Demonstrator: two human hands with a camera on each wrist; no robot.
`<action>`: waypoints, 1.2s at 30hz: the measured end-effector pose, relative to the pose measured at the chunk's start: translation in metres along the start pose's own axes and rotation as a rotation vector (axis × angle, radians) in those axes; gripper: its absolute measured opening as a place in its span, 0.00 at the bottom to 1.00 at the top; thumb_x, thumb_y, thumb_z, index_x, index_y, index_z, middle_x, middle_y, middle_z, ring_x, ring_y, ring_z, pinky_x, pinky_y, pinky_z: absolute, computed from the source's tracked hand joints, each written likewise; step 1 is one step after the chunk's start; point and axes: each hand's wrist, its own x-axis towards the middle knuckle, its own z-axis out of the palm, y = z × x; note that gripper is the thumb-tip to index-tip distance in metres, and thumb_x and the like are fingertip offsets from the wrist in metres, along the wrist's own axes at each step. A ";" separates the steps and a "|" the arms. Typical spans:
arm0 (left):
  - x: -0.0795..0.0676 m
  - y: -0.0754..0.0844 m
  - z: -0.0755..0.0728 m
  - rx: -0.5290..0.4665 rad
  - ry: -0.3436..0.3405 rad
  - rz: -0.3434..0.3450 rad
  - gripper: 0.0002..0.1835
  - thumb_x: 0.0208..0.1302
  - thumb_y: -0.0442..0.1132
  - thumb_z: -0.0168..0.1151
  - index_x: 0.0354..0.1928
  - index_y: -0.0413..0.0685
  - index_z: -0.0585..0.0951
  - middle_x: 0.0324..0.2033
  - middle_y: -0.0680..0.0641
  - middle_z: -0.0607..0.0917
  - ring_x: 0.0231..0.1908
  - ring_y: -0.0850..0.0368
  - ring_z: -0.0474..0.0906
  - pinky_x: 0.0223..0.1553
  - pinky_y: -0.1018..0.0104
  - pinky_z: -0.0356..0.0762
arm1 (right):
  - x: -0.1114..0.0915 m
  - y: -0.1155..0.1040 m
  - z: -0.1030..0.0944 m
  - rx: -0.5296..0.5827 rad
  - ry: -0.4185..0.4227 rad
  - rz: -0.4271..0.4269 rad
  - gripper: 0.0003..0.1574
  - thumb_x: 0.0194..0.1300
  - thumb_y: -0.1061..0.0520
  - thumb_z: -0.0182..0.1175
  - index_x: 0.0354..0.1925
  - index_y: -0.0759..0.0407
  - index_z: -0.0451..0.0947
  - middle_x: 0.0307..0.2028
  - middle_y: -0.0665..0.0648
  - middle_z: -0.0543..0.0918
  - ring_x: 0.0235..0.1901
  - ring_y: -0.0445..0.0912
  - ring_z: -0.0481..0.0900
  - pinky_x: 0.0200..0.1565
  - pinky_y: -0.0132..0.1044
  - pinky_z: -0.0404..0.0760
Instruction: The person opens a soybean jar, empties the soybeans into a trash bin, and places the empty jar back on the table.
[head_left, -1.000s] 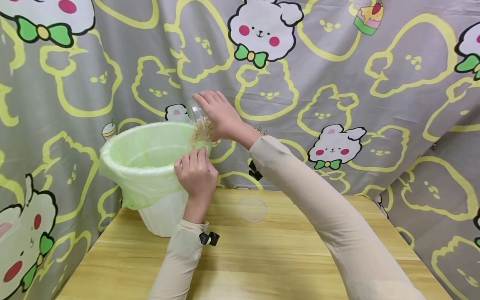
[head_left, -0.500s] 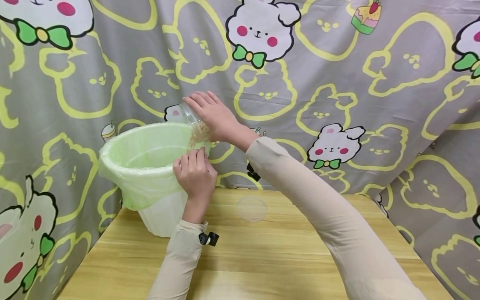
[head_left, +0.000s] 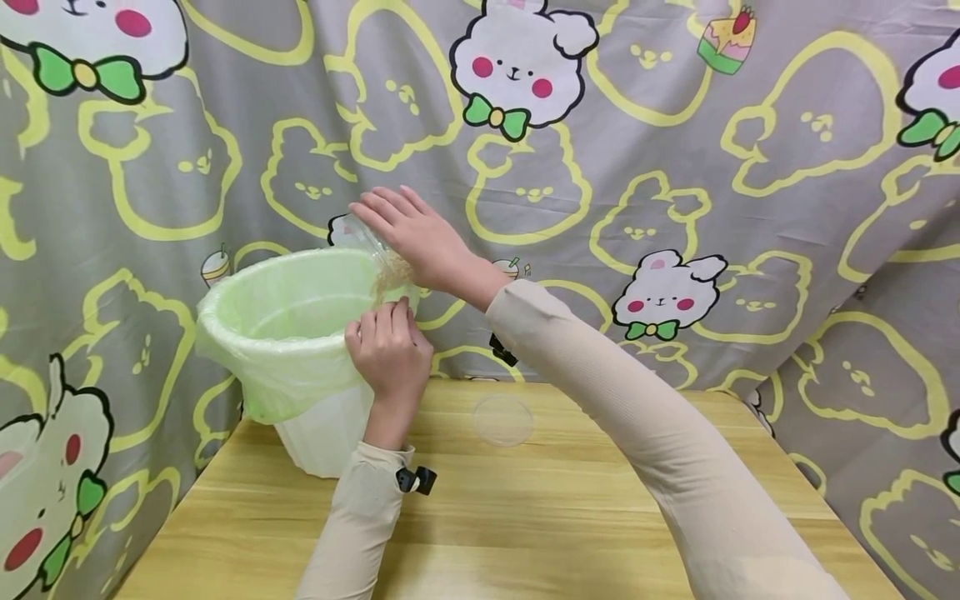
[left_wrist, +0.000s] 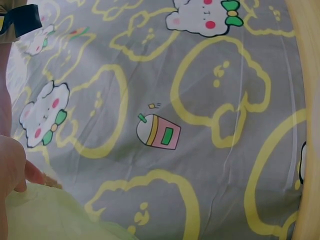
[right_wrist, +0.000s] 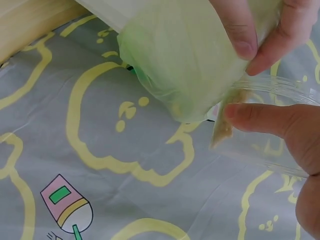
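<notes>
Only the head view takes in the whole white bin [head_left: 318,437], upright on the tabletop [head_left: 570,508], and a clear disc [head_left: 503,420] lying to its right. The right wrist view adds what that angle hides: the thumb of the right hand [head_left: 423,242] laid along the clear jar [right_wrist: 280,150], its grip wrapped round the wall. The left hand [head_left: 390,350] has its grip curled over the bin's rim, pinching the green liner [head_left: 288,371]. Tilted beside that rim, the jar is see-through and ridged, pale tan grains [head_left: 392,273] gathered low; the liner looks thin and crinkled
</notes>
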 end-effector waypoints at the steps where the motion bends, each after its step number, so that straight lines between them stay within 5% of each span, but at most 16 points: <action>1: 0.000 0.000 0.000 0.001 0.001 0.001 0.09 0.60 0.36 0.56 0.35 0.43 0.85 0.29 0.45 0.84 0.31 0.45 0.74 0.43 0.53 0.64 | 0.000 -0.001 0.000 -0.001 0.003 -0.008 0.55 0.51 0.68 0.56 0.73 0.51 0.45 0.72 0.52 0.53 0.73 0.47 0.44 0.72 0.42 0.36; 10: 0.001 0.000 0.000 -0.001 0.015 0.008 0.09 0.61 0.36 0.56 0.35 0.43 0.85 0.29 0.45 0.84 0.30 0.45 0.74 0.43 0.53 0.65 | -0.003 -0.006 -0.004 -0.081 0.019 -0.071 0.56 0.50 0.78 0.47 0.74 0.51 0.43 0.73 0.52 0.49 0.74 0.47 0.41 0.72 0.42 0.32; 19: -0.001 0.000 0.000 -0.002 0.017 0.008 0.10 0.62 0.36 0.55 0.35 0.43 0.85 0.29 0.45 0.85 0.29 0.45 0.74 0.42 0.53 0.65 | -0.003 -0.011 -0.003 -0.178 0.039 -0.115 0.51 0.56 0.75 0.43 0.74 0.52 0.42 0.74 0.52 0.48 0.74 0.46 0.40 0.72 0.43 0.32; 26: -0.001 0.000 0.001 0.003 0.030 0.011 0.09 0.61 0.36 0.56 0.34 0.43 0.85 0.29 0.45 0.85 0.29 0.46 0.74 0.42 0.53 0.65 | -0.003 -0.012 -0.003 -0.176 0.024 -0.131 0.51 0.57 0.75 0.44 0.74 0.51 0.41 0.74 0.52 0.47 0.74 0.46 0.39 0.71 0.43 0.31; 31: -0.001 0.000 0.002 0.010 0.033 0.010 0.09 0.61 0.36 0.56 0.34 0.43 0.85 0.28 0.45 0.85 0.29 0.45 0.74 0.41 0.53 0.65 | -0.001 -0.011 -0.006 -0.170 0.093 -0.083 0.50 0.58 0.75 0.41 0.74 0.50 0.41 0.74 0.52 0.47 0.74 0.47 0.39 0.71 0.43 0.31; 36: 0.000 0.000 0.001 0.009 0.038 0.007 0.09 0.61 0.36 0.56 0.33 0.43 0.85 0.28 0.45 0.85 0.28 0.45 0.74 0.41 0.53 0.65 | 0.000 -0.012 -0.005 -0.125 0.043 -0.101 0.53 0.54 0.77 0.44 0.74 0.51 0.42 0.74 0.53 0.48 0.74 0.47 0.39 0.71 0.43 0.31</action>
